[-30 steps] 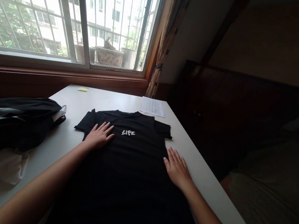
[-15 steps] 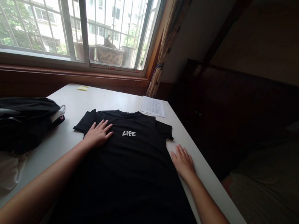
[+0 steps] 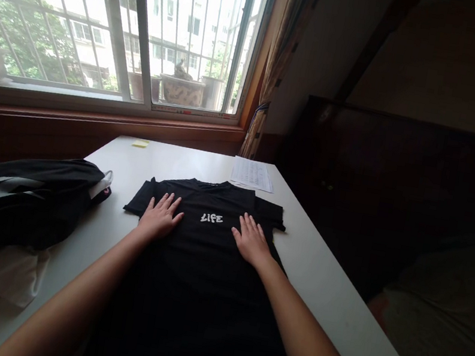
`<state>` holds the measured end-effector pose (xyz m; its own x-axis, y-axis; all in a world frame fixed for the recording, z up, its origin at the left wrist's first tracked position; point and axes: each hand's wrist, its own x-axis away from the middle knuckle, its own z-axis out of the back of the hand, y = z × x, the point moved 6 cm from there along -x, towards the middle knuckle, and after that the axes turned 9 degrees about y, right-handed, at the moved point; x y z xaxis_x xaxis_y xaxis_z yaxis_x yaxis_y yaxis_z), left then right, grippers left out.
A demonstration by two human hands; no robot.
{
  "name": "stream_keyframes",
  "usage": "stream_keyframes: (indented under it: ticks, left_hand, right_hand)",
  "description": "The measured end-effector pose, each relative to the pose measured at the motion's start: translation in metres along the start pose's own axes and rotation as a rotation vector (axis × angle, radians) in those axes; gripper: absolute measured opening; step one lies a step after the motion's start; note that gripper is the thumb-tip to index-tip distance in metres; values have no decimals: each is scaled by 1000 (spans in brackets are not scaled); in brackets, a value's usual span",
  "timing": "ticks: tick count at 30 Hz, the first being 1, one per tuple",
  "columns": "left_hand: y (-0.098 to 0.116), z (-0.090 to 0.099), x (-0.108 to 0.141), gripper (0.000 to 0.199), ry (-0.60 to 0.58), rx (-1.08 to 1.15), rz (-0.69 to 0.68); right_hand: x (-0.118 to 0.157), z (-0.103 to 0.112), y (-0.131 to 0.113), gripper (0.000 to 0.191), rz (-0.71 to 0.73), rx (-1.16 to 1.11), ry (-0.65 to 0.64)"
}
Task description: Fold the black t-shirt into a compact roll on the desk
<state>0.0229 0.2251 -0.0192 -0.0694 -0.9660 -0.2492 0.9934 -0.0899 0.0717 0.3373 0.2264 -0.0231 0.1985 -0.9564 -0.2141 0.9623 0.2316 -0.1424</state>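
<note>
A black T-shirt (image 3: 202,281) with small white lettering on its chest lies spread on a white table (image 3: 321,277), its collar toward the far edge. My left hand (image 3: 161,215) rests flat on the left of the chest, fingers spread, holding nothing. On the right of the chest lies my right hand (image 3: 251,239), palm down with the fingers a little apart, also holding nothing. The lettering shows between both hands. Each short sleeve reaches outward beyond the hands. The shirt's lower part is dark and its hem cannot be made out.
A pile of dark clothes (image 3: 20,196) with a pale cloth (image 3: 6,279) beside it covers the table's left side. Printed papers (image 3: 252,174) and a yellow note (image 3: 140,143) lie near the far edge. Beyond stand a barred window and a tied curtain (image 3: 271,86).
My right hand has moved left from the bare table beside the shirt onto its chest. My left hand stays on the shirt. The whole view has shifted slightly.
</note>
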Motion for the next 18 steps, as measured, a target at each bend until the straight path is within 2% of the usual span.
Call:
stream_keyframes:
  ticks: [4,7,18]
  left_hand:
    - [-7,0,-5,70,-16,-3,13]
    - [-11,0,-10,70,-23,-2,12]
    - [-23,-7,-32,70,-28,-1,-15]
  right_hand:
    - [-3,3,34,72,-75,35,7]
    - [-5,5,49,73,-75,50,2]
    - [-24,1,57,71,-47,62,-2]
